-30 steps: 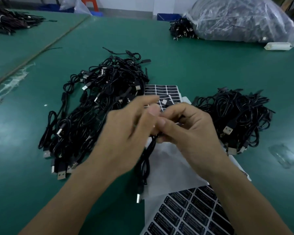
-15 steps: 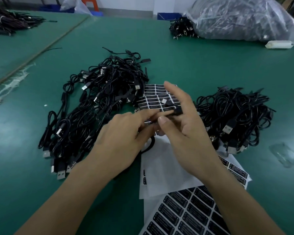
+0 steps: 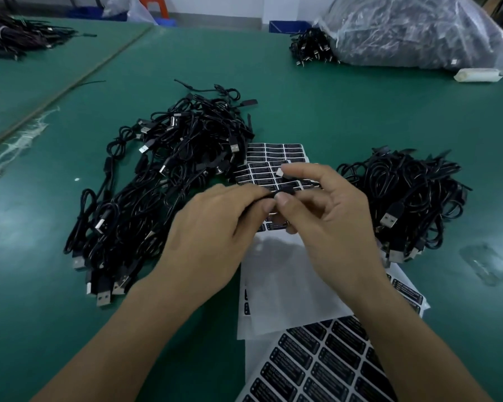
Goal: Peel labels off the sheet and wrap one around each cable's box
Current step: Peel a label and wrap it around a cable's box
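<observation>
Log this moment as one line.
left grip: pinches cable box | right grip: pinches same box | label sheet: lies flat just beyond both grips | label on box: cannot tell

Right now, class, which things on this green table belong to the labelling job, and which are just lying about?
Job: left hand and right hand pinching one cable box; far label sheet; near label sheet; left cable pile; right cable pile.
Lying about: big plastic bag; white packet; distant cable heap; clear plastic scrap.
</observation>
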`<state>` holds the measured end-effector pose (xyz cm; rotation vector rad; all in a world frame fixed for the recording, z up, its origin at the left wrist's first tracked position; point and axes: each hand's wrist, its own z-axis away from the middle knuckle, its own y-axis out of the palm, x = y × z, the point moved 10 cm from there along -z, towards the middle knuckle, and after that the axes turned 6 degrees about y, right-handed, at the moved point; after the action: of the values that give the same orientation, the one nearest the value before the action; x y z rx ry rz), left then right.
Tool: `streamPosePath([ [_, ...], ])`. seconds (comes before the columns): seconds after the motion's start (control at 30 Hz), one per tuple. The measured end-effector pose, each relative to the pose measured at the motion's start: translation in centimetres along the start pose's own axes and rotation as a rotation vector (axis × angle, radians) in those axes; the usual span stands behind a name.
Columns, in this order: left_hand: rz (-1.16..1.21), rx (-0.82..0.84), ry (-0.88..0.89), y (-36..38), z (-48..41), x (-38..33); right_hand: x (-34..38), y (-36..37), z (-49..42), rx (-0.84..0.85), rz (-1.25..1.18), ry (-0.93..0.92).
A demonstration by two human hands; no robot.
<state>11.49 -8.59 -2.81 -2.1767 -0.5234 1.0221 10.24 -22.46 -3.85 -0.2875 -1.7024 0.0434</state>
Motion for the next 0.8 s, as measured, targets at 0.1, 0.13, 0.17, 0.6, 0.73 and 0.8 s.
streamPosePath([
  [0.1, 0.090, -0.085, -0.068, -0.2, 0.1, 1.0, -0.9, -1.4, 0.3, -0.114, 0.299, 0.081],
  [0.13, 0.093, -0.114, -0.089, -0.4, 0.2, 1.3, -1.1, -1.6, 0.4, -0.122, 0.432, 0.110],
  [0.17, 0.091, -0.131, -0.100, -0.6, 0.2, 1.4, -1.3, -1.4, 0.6, -0.098, 0.574, 0.139],
  [0.6, 0.028, 0.089, -0.149, 3.6, 0.8, 0.5, -2.5, -0.5, 1.2, 0.077, 0.839, 0.307],
  [0.73, -0.016, 0.061, -0.159, 3.3, 0.6, 0.7, -1.7, -0.6, 0.7, 0.085, 0.778, 0.210],
  [0.8, -0.059, 0.050, -0.167, 3.0, 0.5, 1.0, -1.5, -0.3, 0.7, 0.105, 0.709, 0.180],
])
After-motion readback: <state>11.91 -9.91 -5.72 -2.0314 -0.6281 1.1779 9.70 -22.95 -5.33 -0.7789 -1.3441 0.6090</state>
